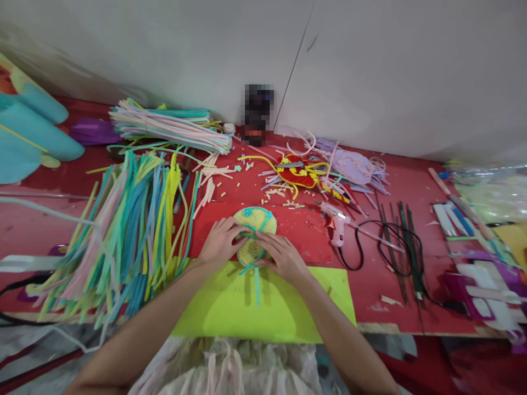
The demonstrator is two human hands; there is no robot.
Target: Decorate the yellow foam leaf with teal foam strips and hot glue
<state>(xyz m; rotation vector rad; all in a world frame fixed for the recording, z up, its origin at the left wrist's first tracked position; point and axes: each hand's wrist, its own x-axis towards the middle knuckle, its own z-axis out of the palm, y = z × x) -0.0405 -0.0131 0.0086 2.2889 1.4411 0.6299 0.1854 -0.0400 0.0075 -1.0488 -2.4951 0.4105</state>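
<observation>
A pale yellow oval piece (pixel 257 216), built of coiled pipe cleaners with a teal rim and a small teal flower near its top, lies in front of me. My left hand (pixel 222 238) comes in from its left side, thumb and fingers pinched on a teal pipe cleaner (pixel 249 234) that crosses the oval. From the right, my right hand (pixel 284 255) holds the same teal strip with its fingertips, its other fingers resting over the oval's edge. Loose teal ends (pixel 257 288) stick out below the oval, over a lime-green sheet (pixel 214 307).
Bundles of pastel pipe cleaners (pixel 140 219) spread on the left, with another stack (pixel 173 129) behind. A pink glue gun (pixel 340 222) and its black cord lie to the right, near dark thin stems (pixel 405 241). Red and yellow craft pieces (pixel 300 173) and cut scraps are at the back.
</observation>
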